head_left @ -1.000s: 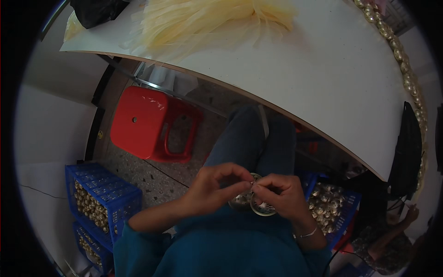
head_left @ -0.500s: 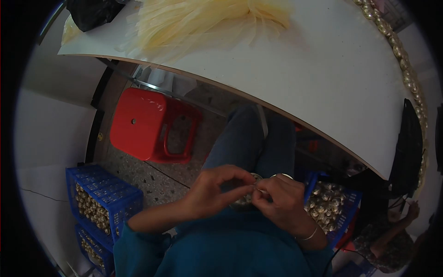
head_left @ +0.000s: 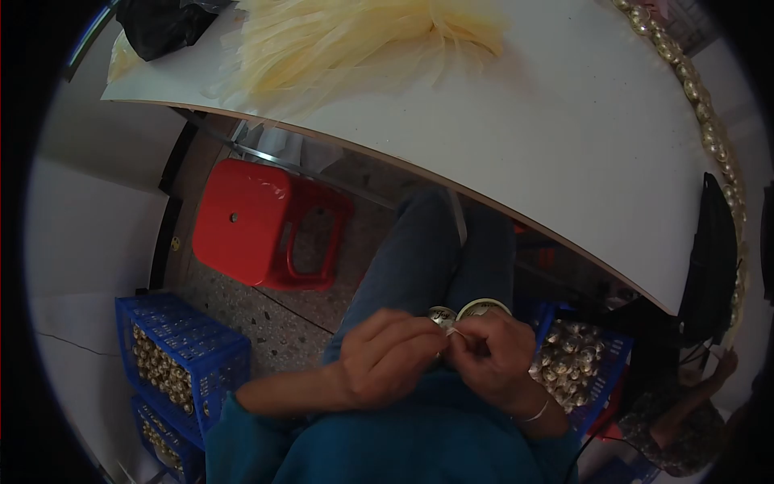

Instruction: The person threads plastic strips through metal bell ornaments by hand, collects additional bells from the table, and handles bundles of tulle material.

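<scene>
In the head view my left hand is closed, its fingers curled together above my lap. Close beside it, my right hand has thumb and forefinger pinched, with a thin pale strand near its fingertips. What either hand grips is too small to make out. Just beyond the fingers are two shiny round ornaments with dark markings and pale rims, a smaller one and a larger one, both partly hidden by my hands.
Yellow tulle and a black bag lie on the white table. A red stool stands left. Blue crates with gold ornaments flank me, another right. A gold ornament string runs along the right; a person is lower right.
My left hand has turned and its fingers have curled in, where thumb and forefinger formed an open ring. The larger round ornament now shows beyond my right hand.
</scene>
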The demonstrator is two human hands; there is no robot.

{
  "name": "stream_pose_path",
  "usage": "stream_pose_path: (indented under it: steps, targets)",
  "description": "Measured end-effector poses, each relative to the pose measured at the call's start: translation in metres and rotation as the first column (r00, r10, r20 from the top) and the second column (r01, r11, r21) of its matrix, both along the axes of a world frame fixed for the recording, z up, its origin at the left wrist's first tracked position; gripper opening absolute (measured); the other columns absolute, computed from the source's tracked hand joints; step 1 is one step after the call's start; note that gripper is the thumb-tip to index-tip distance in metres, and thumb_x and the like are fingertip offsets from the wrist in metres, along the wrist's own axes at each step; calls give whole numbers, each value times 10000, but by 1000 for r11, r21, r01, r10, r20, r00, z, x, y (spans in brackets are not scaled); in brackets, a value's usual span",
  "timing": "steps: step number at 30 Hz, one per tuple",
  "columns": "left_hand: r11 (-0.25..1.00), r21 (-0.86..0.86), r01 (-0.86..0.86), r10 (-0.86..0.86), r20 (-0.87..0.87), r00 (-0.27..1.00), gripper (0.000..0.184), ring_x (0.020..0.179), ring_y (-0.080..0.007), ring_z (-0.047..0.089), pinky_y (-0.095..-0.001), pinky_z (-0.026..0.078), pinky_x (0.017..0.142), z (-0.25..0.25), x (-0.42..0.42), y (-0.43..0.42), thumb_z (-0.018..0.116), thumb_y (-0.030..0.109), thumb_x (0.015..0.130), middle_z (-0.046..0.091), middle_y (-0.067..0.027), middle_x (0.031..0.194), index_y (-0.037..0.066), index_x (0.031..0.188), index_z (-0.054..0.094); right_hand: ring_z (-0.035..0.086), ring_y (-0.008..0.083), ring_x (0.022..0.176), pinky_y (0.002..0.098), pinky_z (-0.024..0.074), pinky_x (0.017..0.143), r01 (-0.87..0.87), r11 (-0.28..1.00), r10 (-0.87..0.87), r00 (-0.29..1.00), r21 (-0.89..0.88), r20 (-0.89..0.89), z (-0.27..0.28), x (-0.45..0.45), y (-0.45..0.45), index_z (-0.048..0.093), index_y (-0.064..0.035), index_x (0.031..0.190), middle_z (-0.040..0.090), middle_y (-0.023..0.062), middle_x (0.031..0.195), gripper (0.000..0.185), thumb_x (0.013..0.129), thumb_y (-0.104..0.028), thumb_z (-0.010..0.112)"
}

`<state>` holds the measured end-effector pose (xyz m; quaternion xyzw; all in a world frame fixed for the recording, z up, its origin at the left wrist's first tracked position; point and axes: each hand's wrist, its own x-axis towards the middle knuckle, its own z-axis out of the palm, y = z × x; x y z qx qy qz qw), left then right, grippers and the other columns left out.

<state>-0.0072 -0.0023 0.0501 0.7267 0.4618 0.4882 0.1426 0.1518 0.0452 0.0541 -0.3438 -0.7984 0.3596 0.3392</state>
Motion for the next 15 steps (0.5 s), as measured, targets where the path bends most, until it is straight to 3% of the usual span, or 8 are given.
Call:
stream_pose_path:
  steps: [1,3,4,6,10,12,15]
  targets:
    - [1000,4,-6,6,1,1000,273,720,-225,598,-266,479,581,-1,3,-2,672,-62,599,606,-113,822,7,849,587,549,166,515,260,418,429,40,991,-36,999,125,-29,-4,0,-2,549,-22,801,568,69,643,204,642,20,669]
    - [996,-74,-39,51,165,985,273,725,-231,601,-267,483,594,-3,8,-3,670,-37,635,607,-125,837,-8,894,591,545,176,516,265,414,431,37,991,-25,995,131,-93,-9,-1,-3,547,-17,815,571,75,651,211,645,29,664]
    - [997,-71,-43,54,166,985,273,725,-231,601,-267,483,594,-1,8,-3,670,-37,635,607,-125,837,-8,894,591,541,185,518,270,411,434,45,991,-25,988,128,-154,-10,-2,-3,545,-13,828,574,81,660,219,647,38,659]
    - [964,-255,70,22,344,939,235,736,-215,606,-257,487,607,6,10,-5,640,-12,704,608,-138,855,-25,933,589,540,189,521,272,411,440,31,990,-8,986,141,-165,-12,-1,-1,548,-13,831,576,86,664,212,656,34,658]
    - [916,-339,213,-16,500,866,198,756,-180,607,-245,490,615,11,7,-6,603,14,768,611,-131,857,-24,962,586,533,186,524,272,412,457,-12,990,40,979,140,-200,-8,1,1,557,-8,834,574,92,660,175,689,12,654]
    - [808,-466,360,73,685,725,177,789,-139,600,-228,493,626,10,6,-8,583,25,797,610,-110,853,-17,970,585,531,184,525,270,411,457,-20,993,43,978,116,-206,-8,1,0,563,-7,822,572,94,657,156,696,3,655]
    - [759,-471,449,22,708,706,170,792,-129,597,-216,502,639,10,1,-5,569,32,812,592,-105,894,-18,974,579,527,170,525,261,406,457,-57,998,57,975,9,-214,-1,3,-1,576,-7,800,570,94,653,120,711,-14,655]
